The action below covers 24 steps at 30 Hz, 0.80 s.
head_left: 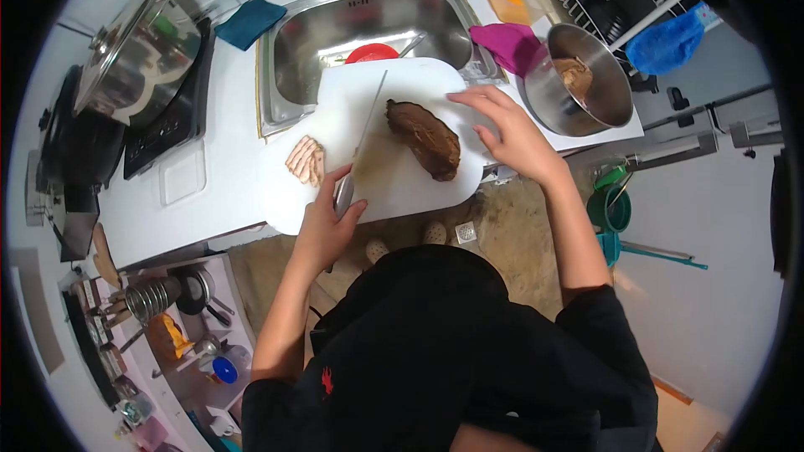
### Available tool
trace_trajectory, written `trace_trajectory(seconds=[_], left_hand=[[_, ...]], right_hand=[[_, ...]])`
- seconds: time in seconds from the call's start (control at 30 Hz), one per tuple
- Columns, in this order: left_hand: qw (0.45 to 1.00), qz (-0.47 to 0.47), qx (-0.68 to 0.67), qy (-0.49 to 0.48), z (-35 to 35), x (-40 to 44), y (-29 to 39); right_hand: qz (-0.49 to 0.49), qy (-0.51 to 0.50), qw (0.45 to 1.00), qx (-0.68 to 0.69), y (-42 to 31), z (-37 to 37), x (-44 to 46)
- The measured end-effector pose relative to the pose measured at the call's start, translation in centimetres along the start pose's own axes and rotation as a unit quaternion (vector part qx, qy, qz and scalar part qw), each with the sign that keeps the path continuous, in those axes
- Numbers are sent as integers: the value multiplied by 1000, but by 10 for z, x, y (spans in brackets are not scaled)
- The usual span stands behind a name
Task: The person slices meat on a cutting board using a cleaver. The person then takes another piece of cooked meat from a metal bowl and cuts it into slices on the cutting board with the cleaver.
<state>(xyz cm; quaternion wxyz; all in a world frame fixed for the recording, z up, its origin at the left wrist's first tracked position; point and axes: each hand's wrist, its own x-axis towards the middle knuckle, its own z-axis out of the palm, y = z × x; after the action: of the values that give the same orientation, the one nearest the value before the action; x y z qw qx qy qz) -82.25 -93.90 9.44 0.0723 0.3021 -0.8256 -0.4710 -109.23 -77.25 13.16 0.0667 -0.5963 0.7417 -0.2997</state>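
Note:
A large dark-brown piece of cooked meat [425, 141] lies on the white cutting board [435, 197]. My left hand [328, 224] is closed on the grey handle of a knife [365, 136], its long thin blade pointing away from me and lying left of the meat. Pale slices of meat [305, 161] are fanned at the board's left side. My right hand [515, 136] hovers to the right of the meat, fingers apart, holding nothing. A brownish wet smear marks the board between blade and meat.
Behind the board is a steel sink [293, 46] with a red bowl [372, 53] in it. A steel pot [615, 96] holding another brown piece stands at the right, beside a magenta cloth [505, 46]. A lidded pot [146, 63] sits on a black cooktop [177, 134] at the left.

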Motion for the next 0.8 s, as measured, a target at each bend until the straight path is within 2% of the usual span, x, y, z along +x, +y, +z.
trace_trajectory(seconds=[0.03,0.13,0.17,0.23,0.27,0.33,0.47,0.63,0.73,0.8], left_hand=[[1000,7,10,5,1,1,-1],[997,-70,-5,-18,3,2,-2],[999,-49,-12,-11,5,1,-5],[1000,-7,-25,2,8,1,-9],[999,-29,-25,-4,7,-1,-5],[997,-76,-27,-13,4,-5,7],[994,-92,-40,-30,-1,-10,14],[993,-101,-19,-64,-10,-11,30],[999,-12,37,-14,-7,-10,17],[998,-61,4,1,-7,-10,18]], right_hand=[[5,-14,1000,-26,-4,-1,2],[-93,-89,976,-176,-18,-2,14],[-128,-122,962,-208,-18,1,19],[-219,-120,929,-274,-6,15,24],[-264,-118,907,-307,0,20,27],[-275,-145,896,-317,2,15,39],[-264,-182,900,-295,-3,16,49],[-273,-130,928,-218,6,47,62],[-282,-112,930,-206,3,61,74],[-261,-118,933,-219,-2,66,82]])
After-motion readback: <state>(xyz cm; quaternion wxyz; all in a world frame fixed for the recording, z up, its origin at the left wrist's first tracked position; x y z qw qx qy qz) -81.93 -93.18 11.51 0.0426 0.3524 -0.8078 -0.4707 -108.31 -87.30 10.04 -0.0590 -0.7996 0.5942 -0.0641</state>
